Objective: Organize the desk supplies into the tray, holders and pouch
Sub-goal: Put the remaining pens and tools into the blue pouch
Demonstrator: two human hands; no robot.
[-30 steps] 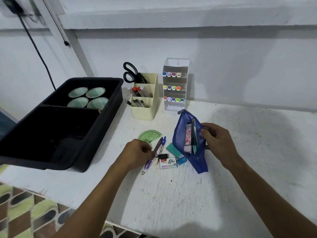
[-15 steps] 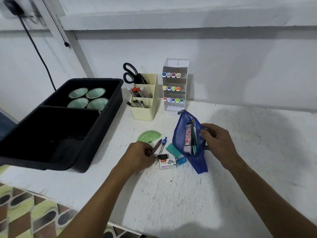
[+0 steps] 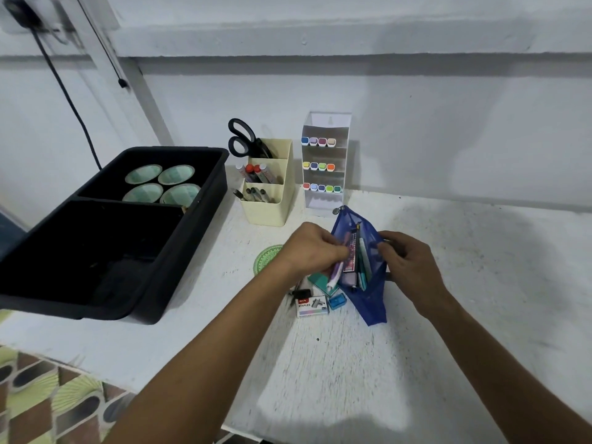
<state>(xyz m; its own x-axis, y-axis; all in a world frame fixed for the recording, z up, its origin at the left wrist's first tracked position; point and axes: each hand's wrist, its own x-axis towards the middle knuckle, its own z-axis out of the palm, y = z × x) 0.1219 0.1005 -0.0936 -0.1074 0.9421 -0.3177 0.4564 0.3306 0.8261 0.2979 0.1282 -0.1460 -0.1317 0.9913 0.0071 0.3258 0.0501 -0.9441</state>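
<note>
Fingers [image 3: 333,251] of the left hand [image 3: 309,248] were curled round a purple pen [image 3: 335,273], pinching its upper part at the open mouth of the blue mesh pouch [image 3: 368,277], its lower end pointing down toward the white desk [image 3: 352,363]. The right hand [image 3: 407,264] gripped the pouch's far edge, fingers curled into the mesh, holding the mouth apart. A second earlier the left hand lay lower, beside the green protractor [image 3: 266,259], taking the pen up from among the loose items; since then it had crossed to the pouch, while the right hand kept its hold. The pouch lay slanted on the desk, zip pull toward the clear marker rack [image 3: 323,165], with a patterned ruler and teal pens showing inside. Just beside it lay a staples box [image 3: 312,307], a blue sharpener [image 3: 338,301] and a teal eraser [image 3: 318,282].
</note>
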